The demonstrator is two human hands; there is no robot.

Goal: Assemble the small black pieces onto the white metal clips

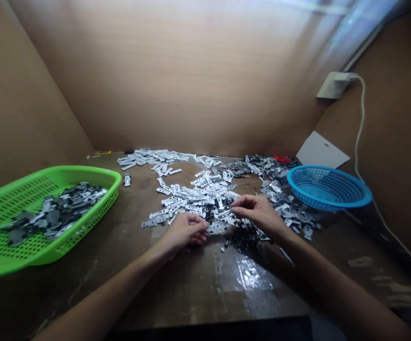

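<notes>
My left hand [187, 230] is closed, thumb against the fingers, with a flat silvery metal plate [217, 228] sticking out from its fingertips to the right. Higher and to the right, my right hand [260, 214] has its thumb and fingers brought together in a pinch; whatever they hold is too small to make out. Under and between both hands lies a heap of small black parts [248, 234]. Beyond them spreads a loose pile of pale metal plates [187, 196], with darker plates [279, 189] to its right.
A green plastic basket [111, 201] with metal pieces inside stands at the left. At the right is a blue round basket [363, 193], near a white card [322, 150]. A white cable [360, 123] hangs from a wall socket [329, 85]. Board walls [191, 85] surround the table.
</notes>
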